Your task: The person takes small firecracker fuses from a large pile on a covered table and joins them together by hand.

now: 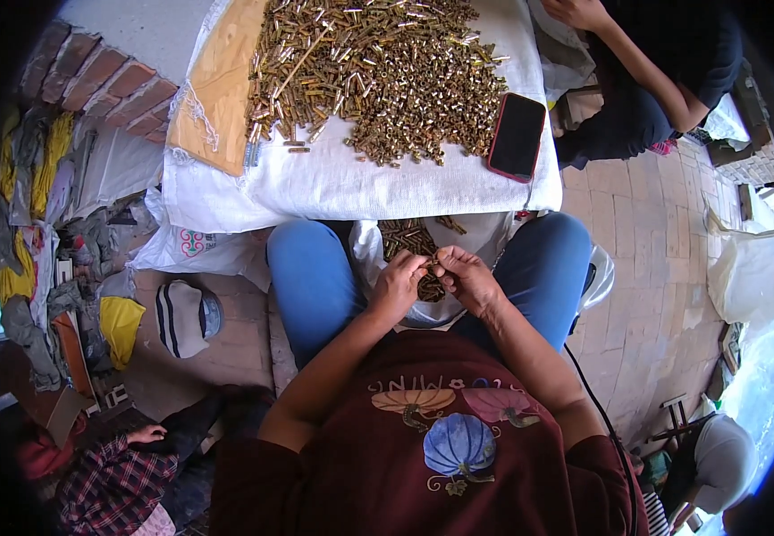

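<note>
My left hand (396,286) and my right hand (471,281) meet between my knees, fingertips pinched together. Between them is a small brass-coloured piece (432,265), mostly hidden by the fingers; whether it is one part or two joined I cannot make out. Right below, a white sack (367,255) holds many slim brass-coloured metal cylinders (408,236). On the white-covered table (351,192) ahead lies a large heap of small brass-coloured metal parts (387,71), longer ones to the left and short ones to the right.
A phone (517,138) with a red edge lies at the table's right. A wooden board (213,89) borders the heap's left. Another person's arm (642,76) is at the upper right; a person in a plaid sleeve (119,482) sits lower left. A striped cushion-like thing (181,319) is on the floor.
</note>
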Demonstrator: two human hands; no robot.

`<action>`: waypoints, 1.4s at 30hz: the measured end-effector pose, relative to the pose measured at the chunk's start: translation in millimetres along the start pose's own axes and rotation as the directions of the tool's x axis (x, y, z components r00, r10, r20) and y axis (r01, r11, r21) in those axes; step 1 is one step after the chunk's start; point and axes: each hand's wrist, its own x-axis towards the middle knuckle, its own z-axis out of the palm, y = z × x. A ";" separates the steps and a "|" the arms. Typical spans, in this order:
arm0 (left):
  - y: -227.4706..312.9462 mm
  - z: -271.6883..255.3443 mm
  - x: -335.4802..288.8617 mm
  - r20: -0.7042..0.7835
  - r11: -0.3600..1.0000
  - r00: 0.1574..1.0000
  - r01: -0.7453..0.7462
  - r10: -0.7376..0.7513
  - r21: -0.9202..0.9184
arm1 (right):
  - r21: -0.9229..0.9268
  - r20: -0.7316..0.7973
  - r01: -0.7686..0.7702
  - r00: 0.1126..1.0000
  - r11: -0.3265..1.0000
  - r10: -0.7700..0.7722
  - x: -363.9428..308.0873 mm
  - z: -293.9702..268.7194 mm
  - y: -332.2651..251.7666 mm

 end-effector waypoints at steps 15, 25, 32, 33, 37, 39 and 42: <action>5.1 4.5 -7.2 -0.092 0.989 0.996 -0.001 -0.012 -0.148 | 0.174 0.122 -0.103 0.989 0.979 0.082 -1.3 -0.6 9.9; 2.9 8.9 -9.8 -0.103 0.981 0.990 0.072 -0.091 -0.178 | 0.135 0.133 -0.073 0.990 0.988 0.055 1.8 -4.5 15.3; -7.4 16.5 -10.8 0.112 0.804 0.919 0.385 -0.377 -0.453 | 0.201 0.173 -0.085 0.984 0.976 0.050 5.2 -5.5 16.0; -8.5 16.5 -8.9 0.113 0.805 0.919 0.385 -0.377 -0.452 | 0.208 -0.011 -0.063 0.998 0.976 0.067 5.3 -2.8 15.8; -9.6 6.6 -3.2 0.396 0.058 0.817 0.460 -0.420 -0.886 | 0.298 -0.271 -0.015 0.958 0.954 0.099 11.5 -25.2 26.1; -1.7 3.1 -4.6 0.327 0.030 0.830 0.381 -0.451 -0.924 | 0.292 -0.344 -0.018 0.931 0.956 0.123 11.5 -22.6 26.2; -22.5 15.5 -11.8 0.334 0.088 0.805 0.427 -0.490 -0.900 | 0.257 -0.291 -0.027 0.951 0.966 0.104 4.1 -11.3 18.1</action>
